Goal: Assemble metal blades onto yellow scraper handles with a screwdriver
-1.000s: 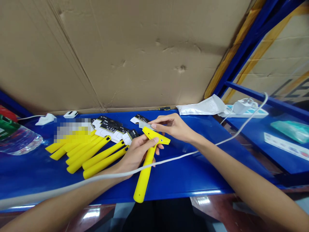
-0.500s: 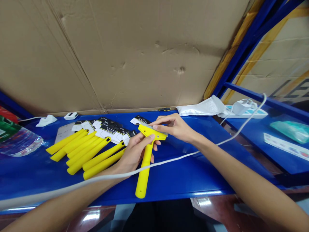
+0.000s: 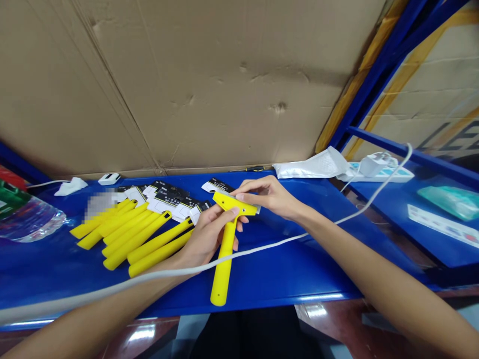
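My left hand (image 3: 209, 232) is closed around the neck of a yellow scraper (image 3: 223, 269), thumb on its wide head. The scraper's handle hangs down toward the table's front edge. Along the head's upper side runs a thin metal blade (image 3: 258, 210), partly covered by fingers. My right hand (image 3: 275, 198) pinches the blade edge of the head between thumb and fingers. Left of my hands, several yellow handles (image 3: 132, 227) lie side by side on the blue table (image 3: 280, 269). Black-and-white printed cards (image 3: 170, 195) are at their far ends, and another card (image 3: 217, 185) lies behind the scraper.
A white cable (image 3: 277, 245) crosses in front of my forearms. Against the cardboard (image 3: 224, 99) lie a screwdriver (image 3: 254, 169) and a white padded bag (image 3: 310, 167). A power strip (image 3: 396, 174) is at right, a plastic bottle (image 3: 30, 219) at far left.
Both hands keep nearly the same hold on the scraper. The whole view has shifted very slightly.
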The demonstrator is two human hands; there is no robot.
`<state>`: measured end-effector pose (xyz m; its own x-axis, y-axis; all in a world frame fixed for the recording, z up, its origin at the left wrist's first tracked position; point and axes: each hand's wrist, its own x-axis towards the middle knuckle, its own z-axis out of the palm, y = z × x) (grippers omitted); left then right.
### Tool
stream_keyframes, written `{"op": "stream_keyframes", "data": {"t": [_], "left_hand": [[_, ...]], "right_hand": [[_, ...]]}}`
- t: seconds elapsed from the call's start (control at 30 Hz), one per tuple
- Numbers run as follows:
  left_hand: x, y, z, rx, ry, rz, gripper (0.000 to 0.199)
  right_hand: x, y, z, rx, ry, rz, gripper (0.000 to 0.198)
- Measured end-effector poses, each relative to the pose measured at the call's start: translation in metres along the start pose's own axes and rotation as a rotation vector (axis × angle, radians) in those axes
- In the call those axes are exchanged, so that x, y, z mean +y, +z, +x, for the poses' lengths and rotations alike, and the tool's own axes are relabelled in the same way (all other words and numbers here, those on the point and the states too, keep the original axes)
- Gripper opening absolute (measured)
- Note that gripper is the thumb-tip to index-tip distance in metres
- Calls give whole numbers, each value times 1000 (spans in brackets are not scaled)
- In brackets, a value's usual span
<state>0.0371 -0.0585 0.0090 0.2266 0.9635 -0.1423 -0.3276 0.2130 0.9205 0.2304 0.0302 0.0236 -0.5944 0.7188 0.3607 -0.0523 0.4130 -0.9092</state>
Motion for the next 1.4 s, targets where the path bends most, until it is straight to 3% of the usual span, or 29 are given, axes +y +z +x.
{"op": "stream_keyframes", "data": {"t": [0.4,0.77,1.4], "left_hand": [[1,2,1,-18,6,-21,32],[-3,2,-4,-69,-57,35,31],[-3,1,-1,-40,-13,19,29]], "right_hand": [[-1,7,-1,48,113,91,27],[3,11,0,110,108,27,26],[3,8,0,86,128,62,27]]}}
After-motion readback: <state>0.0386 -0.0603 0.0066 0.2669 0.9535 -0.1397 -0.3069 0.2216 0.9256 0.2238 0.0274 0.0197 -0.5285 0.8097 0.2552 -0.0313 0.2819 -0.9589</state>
